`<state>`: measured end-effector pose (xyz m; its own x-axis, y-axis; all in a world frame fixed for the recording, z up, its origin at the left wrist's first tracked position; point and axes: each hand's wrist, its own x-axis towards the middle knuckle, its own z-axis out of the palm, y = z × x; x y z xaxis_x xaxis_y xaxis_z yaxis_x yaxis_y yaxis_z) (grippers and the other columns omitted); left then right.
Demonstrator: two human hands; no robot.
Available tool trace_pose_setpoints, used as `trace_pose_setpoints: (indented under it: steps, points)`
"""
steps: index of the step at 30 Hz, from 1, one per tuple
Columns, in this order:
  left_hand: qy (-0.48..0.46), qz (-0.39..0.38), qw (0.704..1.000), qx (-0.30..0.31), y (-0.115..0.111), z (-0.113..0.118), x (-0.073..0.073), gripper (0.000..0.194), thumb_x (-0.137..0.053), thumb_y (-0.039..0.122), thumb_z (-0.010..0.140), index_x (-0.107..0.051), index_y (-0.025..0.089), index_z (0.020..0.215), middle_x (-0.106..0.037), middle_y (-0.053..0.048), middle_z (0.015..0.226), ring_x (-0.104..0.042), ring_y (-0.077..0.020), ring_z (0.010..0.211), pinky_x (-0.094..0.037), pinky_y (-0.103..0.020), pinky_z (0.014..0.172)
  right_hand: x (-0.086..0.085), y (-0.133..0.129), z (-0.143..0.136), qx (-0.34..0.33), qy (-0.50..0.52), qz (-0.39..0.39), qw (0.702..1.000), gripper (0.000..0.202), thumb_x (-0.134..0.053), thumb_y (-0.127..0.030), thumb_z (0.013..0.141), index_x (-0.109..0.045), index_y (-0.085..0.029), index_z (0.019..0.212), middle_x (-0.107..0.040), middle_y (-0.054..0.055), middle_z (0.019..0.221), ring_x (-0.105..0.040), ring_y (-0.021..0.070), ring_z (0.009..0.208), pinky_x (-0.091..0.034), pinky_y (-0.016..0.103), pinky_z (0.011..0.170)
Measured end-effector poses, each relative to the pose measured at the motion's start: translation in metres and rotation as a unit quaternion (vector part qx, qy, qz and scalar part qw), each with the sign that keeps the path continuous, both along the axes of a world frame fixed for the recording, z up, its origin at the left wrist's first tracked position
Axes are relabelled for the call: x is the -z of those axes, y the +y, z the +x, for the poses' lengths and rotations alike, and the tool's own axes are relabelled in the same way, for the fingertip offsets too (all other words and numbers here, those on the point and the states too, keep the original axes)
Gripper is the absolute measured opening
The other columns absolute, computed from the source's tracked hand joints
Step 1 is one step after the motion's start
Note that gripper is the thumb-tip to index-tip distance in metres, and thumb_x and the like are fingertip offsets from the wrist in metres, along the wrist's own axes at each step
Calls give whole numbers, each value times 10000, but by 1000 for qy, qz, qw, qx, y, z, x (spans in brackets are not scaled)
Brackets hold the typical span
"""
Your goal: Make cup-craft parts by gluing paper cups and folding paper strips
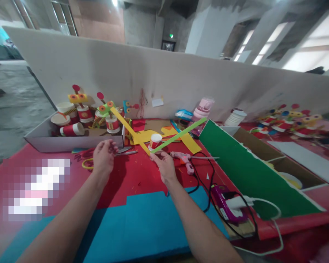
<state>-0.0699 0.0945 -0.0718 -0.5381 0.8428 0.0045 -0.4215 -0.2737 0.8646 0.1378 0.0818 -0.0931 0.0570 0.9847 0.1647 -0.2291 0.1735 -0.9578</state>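
My right hand (166,166) pinches the corner where a yellow paper strip (128,127) and a green paper strip (179,134) meet in a V. The yellow strip slants up to the left and the green one up to the right. Loosely curled, my left hand (104,157) hovers before the white box with nothing visible in its fingers. Just behind the strips' corner stands a white-and-red paper cup (155,141). A pink glue gun (185,159) lies right of my right hand. Scissors with yellow handles (87,163) lie beside my left hand, partly covered.
A white box (79,143) at left holds paper cups and cup figures. Yellow paper pieces (190,142) lie behind the cup. A green-sided box (246,171) and a purple power strip (229,204) with cables stand at right. Blue sheets (156,219) cover the front edge.
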Motion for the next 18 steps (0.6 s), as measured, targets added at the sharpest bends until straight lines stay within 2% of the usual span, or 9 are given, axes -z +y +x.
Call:
trace_pose_setpoints:
  steps: [2,4,6,11,18]
  points:
    - [83,10,989,120,-11,23,1,275,-747,368,648,-631,153,773,-624,4,687,-550,-81,575,-456,-208,580,-3,-3,-3,-7,26,-3,1000,223,-725,-360,659,-683,-179,781,-684,20,727,-606,154,682,-491,293,704]
    - [157,9,961,227,-22,43,2,285,-749,356,663,-661,156,846,-648,-18,770,-566,-98,647,-458,-217,625,-4,-6,-6,-16,29,-2,999,228,-727,-357,659,-693,-176,794,-703,27,748,-623,167,707,-493,308,726]
    - [180,5,945,273,-30,57,4,275,-751,335,666,-671,162,864,-656,-20,792,-560,-102,657,-453,-226,643,-4,-8,-9,-35,21,-3,999,230,-720,-359,667,-704,-172,799,-717,40,783,-641,187,747,-497,324,744]
    - [214,2,946,244,-33,64,15,181,-714,327,707,-668,155,739,-615,0,670,-526,-105,617,-413,-227,622,-1,-10,-11,-77,19,-7,997,220,-704,-366,686,-716,-176,796,-724,43,796,-654,204,773,-506,327,741]
    - [214,-8,945,246,-30,60,17,188,-717,327,703,-651,153,731,-599,11,640,-506,-96,585,-402,-223,601,1,-9,-9,-59,-20,-36,997,245,-702,-374,692,-729,-174,829,-734,48,809,-661,211,779,-503,335,747]
